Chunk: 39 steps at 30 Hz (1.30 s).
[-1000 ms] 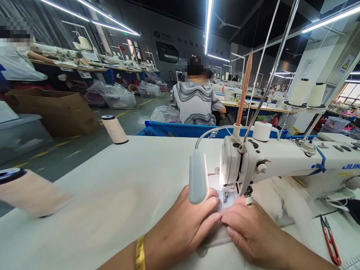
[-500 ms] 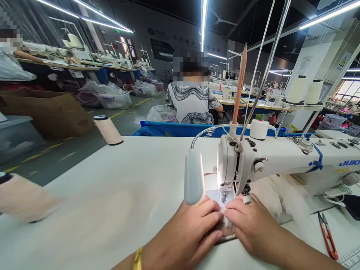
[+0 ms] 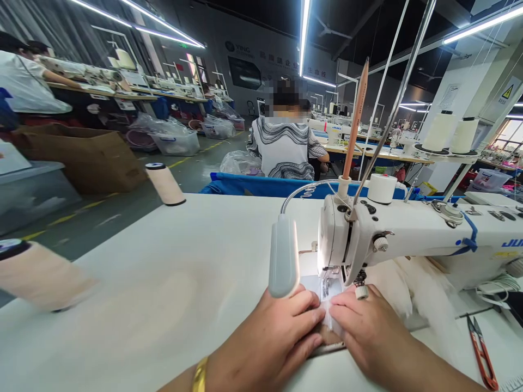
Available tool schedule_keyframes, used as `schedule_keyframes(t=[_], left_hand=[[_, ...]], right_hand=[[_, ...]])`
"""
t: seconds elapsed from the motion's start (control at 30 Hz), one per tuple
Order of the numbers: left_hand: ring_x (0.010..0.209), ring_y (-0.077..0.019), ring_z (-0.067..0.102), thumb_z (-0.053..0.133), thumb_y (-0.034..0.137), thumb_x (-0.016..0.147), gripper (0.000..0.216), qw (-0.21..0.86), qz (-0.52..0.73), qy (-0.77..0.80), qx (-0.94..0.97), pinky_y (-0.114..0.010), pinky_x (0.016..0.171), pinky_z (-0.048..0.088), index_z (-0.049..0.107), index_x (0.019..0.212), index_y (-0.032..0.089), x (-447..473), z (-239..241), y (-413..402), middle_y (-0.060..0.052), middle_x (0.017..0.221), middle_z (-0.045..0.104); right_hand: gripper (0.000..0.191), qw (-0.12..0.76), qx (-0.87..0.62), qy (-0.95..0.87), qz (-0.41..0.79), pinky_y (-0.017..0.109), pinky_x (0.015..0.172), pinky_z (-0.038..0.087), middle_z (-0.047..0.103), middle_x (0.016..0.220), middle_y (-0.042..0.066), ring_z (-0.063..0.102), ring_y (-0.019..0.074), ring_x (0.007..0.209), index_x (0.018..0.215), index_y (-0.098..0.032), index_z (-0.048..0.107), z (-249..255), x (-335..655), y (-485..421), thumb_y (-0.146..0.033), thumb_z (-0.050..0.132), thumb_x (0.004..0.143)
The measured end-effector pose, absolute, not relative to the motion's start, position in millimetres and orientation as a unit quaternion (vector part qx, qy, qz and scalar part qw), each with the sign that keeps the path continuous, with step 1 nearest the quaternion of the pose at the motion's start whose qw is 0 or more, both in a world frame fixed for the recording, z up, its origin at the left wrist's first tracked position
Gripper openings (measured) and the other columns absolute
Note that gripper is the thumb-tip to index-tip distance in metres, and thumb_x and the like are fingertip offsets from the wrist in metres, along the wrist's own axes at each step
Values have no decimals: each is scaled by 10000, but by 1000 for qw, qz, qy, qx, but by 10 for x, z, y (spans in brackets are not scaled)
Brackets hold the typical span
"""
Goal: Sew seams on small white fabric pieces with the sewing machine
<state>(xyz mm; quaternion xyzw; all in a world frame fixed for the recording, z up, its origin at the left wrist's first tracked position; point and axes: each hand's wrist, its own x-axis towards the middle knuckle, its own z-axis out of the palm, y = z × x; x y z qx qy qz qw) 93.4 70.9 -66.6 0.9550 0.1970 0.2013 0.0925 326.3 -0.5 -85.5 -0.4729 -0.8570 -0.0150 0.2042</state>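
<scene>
A white sewing machine (image 3: 392, 231) stands in front of me, its presser foot (image 3: 329, 286) lit. Just before the foot lies a narrow piece of thin, whitish, sheer fabric (image 3: 328, 314). My left hand (image 3: 278, 332) presses and pinches its left side, fingers curled together beside the needle plate. From the other side my right hand (image 3: 370, 326) holds the same fabric, thumb and fingers closed near the left fingertips. Much of the fabric is hidden under both hands. A grey lamp head (image 3: 283, 258) hangs over my left fingers. Pale fluffy fabric (image 3: 425, 288) is bunched behind my right hand.
Red-handled thread snips (image 3: 481, 348) lie on the right of the white table (image 3: 229, 239), near a ruler (image 3: 512, 384). Two beige thread cones (image 3: 165, 185) stand at the left. A pencil (image 3: 357, 120) rises from the machine. A person (image 3: 281, 147) sits ahead beyond blue cloth (image 3: 253, 185).
The head view has turned slightly left, so the machine and room sit farther right in the picture. Both hands keep nearly the same pose on the fabric.
</scene>
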Motion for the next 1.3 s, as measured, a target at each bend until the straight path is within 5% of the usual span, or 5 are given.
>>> schedule_keyframes(t=[0.4, 0.67, 1.03, 1.3], left_hand=[[917, -249, 663, 525, 185, 1019, 223, 46, 245, 228, 941, -432, 881, 432, 728, 1050, 272, 983, -834, 744, -52, 1021, 747], [893, -245, 671, 504, 146, 1021, 233, 54, 225, 204, 951, -428, 832, 425, 686, 907, 236, 964, -666, 678, -35, 937, 769], [858, -240, 675, 452, 137, 1046, 314, 71, 263, 231, 934, -421, 882, 450, 738, 1026, 266, 988, -809, 789, -44, 950, 749], [934, -278, 667, 426, 226, 1063, 325, 136, 259, 281, 914, -446, 912, 495, 746, 1018, 255, 994, -712, 909, -66, 986, 745]], right_hand=[[290, 228, -491, -840, -50, 389, 834, 458, 761, 1249, 70, 590, 258, 926, 1052, -204, 681, -849, 3278, 37, -10, 578, 863], [242, 205, -460, -864, -23, 388, 879, 485, 771, 1070, 62, 645, 265, 993, 1057, -228, 697, -863, 3290, -14, -52, 590, 932], [233, 200, -492, -847, -14, 381, 845, 488, 734, 985, 57, 603, 263, 930, 913, -216, 629, -836, 3242, 44, -6, 561, 839], [394, 236, -519, -821, -25, 372, 881, 524, 769, 1216, 89, 628, 275, 1036, 1166, -192, 720, -826, 3245, 111, -8, 563, 856]])
